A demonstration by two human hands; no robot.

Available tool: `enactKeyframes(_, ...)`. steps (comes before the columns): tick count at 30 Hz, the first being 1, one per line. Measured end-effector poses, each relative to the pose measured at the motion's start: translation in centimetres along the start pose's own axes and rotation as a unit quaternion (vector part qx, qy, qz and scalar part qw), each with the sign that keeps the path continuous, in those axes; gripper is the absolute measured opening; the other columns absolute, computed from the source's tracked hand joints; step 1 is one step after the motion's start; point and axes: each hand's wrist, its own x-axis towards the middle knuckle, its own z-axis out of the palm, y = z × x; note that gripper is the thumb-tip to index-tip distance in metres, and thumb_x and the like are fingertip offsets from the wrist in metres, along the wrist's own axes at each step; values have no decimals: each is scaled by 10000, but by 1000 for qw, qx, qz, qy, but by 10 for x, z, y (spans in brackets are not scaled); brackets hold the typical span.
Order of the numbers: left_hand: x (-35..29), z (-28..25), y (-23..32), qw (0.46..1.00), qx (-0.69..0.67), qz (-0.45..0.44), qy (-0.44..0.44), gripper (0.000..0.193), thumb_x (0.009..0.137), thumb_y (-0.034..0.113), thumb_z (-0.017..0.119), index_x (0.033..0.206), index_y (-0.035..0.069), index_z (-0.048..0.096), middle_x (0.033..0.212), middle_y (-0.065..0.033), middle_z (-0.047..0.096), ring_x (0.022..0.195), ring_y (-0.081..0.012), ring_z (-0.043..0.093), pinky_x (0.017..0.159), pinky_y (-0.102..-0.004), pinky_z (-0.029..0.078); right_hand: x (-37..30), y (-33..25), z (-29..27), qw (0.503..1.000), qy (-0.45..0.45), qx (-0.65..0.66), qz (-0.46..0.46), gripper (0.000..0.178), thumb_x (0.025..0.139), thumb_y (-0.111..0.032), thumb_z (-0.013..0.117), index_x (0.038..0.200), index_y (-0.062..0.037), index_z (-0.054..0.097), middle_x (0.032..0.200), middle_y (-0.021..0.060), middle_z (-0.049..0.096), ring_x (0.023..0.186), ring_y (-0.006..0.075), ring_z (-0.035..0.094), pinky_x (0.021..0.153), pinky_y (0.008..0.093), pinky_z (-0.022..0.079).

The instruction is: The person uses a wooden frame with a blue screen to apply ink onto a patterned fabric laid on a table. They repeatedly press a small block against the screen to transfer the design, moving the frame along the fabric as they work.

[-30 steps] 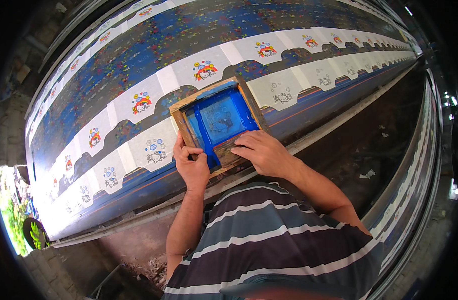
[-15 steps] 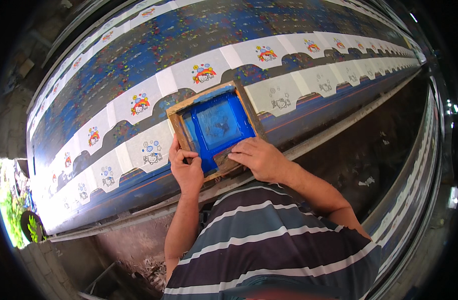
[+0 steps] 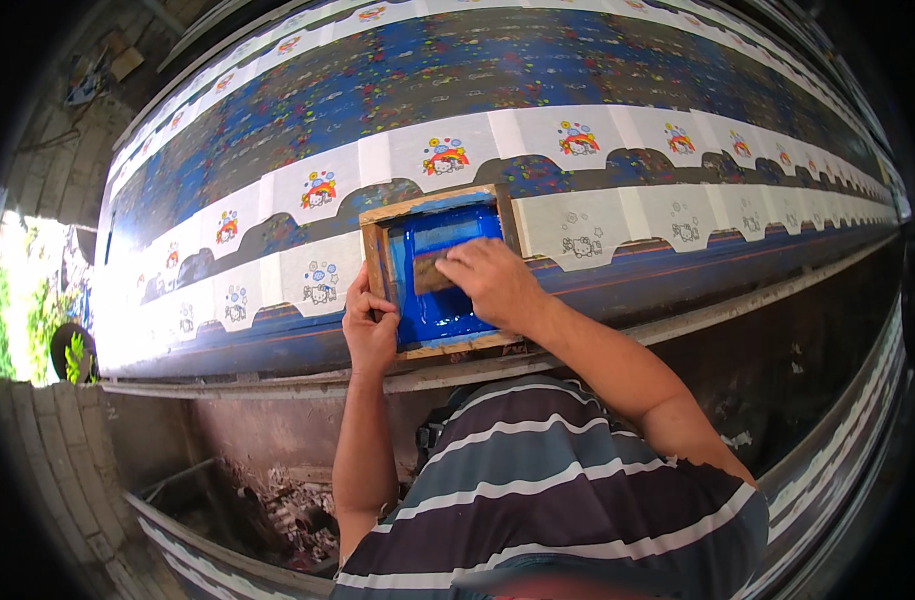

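Observation:
A wooden screen-printing frame (image 3: 374, 262) lies over the near row of white cut pieces, its mesh spread with wet blue ink (image 3: 455, 322). With its fingers closed on the frame's left rail near the lower corner, my left hand (image 3: 370, 325) holds it. Inside the frame, my right hand (image 3: 499, 288) grips a squeegee (image 3: 433, 276) with a worn wooden top; its lower edge rests in the ink. The piece beneath the frame is hidden. Left of it, a white piece (image 3: 322, 270) carries black outlines with blue shapes; to the right, another piece (image 3: 577, 222) bears outlines only.
The long, ink-spattered table (image 3: 377, 110) curves away on both sides. A farther row of white pieces (image 3: 447, 140) has multicoloured prints. A ledge (image 3: 637, 335) runs along the table's near edge, with a dark gap (image 3: 717, 375) at right. Debris (image 3: 287, 510) lies below at left.
My right hand and the squeegee have moved from the frame's near edge to farther up inside it. The left hand still holds the left rail. The whole view has shifted.

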Motion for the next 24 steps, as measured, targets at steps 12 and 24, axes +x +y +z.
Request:
enactKeyframes(12,-3,3,-1,1000,0,-16,0,218,865,-156,737,867,59,700,1789,-242,525,1642,-388,528,1317,-463,421,47,37,-4,996,-83,21,37,419,918,54,672,1305,-16,818,1185,152,790,1128,395,731,1019,501,584)
enactKeyframes(24,-5,7,5,999,40,10,-2,225,842,-164,733,858,60,736,1795,-250,527,1619,-408,519,1283,-477,444,-18,-40,-24,993,-115,10,2,442,855,-48,781,1296,-35,807,1201,126,771,1108,339,722,987,481,572)
